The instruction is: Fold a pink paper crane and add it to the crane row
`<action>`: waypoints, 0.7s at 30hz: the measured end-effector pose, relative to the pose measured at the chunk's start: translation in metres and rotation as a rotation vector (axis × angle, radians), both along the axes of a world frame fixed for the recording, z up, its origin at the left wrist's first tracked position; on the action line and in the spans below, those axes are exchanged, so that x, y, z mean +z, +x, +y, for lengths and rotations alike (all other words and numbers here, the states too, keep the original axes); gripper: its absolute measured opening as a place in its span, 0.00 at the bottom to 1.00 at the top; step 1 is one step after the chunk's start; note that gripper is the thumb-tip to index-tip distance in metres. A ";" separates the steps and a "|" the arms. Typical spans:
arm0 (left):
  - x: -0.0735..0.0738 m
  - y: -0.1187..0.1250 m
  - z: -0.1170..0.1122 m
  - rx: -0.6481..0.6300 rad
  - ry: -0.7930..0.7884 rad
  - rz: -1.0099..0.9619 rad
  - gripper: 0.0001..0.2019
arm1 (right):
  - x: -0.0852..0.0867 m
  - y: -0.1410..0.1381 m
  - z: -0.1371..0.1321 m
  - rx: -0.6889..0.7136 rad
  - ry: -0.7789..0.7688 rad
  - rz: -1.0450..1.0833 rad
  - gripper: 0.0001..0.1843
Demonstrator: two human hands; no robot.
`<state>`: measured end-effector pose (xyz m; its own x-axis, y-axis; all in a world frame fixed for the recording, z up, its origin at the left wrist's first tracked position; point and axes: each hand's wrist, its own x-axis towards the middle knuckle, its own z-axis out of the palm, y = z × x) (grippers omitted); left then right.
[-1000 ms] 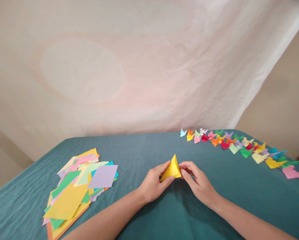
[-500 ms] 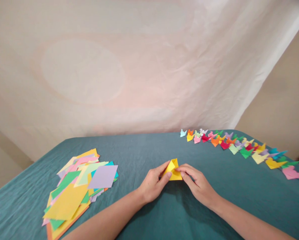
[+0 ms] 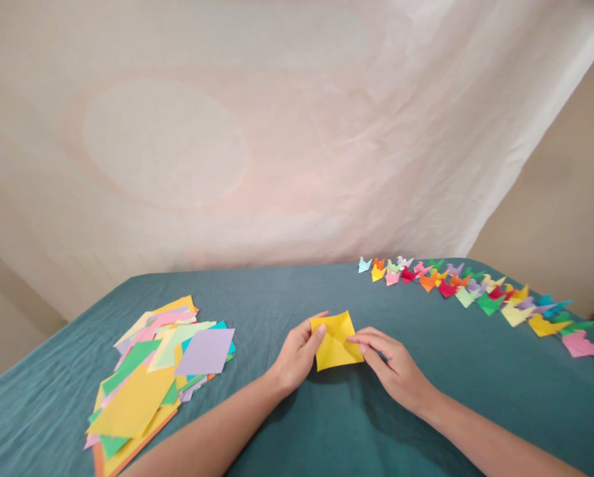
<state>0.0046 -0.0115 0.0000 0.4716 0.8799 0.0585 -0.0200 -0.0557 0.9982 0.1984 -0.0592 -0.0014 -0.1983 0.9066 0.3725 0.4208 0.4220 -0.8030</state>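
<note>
A creased yellow square of origami paper [image 3: 336,344] is held up in front of me, spread nearly flat, with fold lines across it. My left hand [image 3: 299,351] pinches its left edge, thumb on the front and fingers behind. At the right edge, the thumb and fingers of my right hand [image 3: 389,361] close on the paper, the index finger lying over its face. Both hands are just above the dark green tablecloth [image 3: 297,430].
To the left lies a loose pile of coloured paper sheets [image 3: 132,401], with a lilac square [image 3: 204,351] on its right side. Rows of small folded paper birds [image 3: 490,303] run along the far right of the table. A pale cloth [image 3: 287,132] hangs behind.
The yellow paper was folded over on itself and is now opened out into a square. My left hand has shifted slightly left; my right hand has stayed nearly in place.
</note>
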 end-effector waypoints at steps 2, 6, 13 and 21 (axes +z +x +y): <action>0.000 0.000 0.002 0.017 -0.020 -0.022 0.27 | -0.001 0.001 0.000 0.000 0.002 -0.005 0.15; -0.003 -0.001 0.006 0.024 -0.068 -0.098 0.27 | -0.002 0.002 0.001 -0.005 0.013 -0.015 0.13; -0.009 0.000 0.008 0.071 -0.088 -0.127 0.29 | -0.003 0.002 0.001 -0.011 0.044 -0.110 0.12; -0.012 -0.002 0.010 0.100 -0.034 -0.052 0.22 | -0.012 0.004 0.003 -0.047 0.218 -0.316 0.22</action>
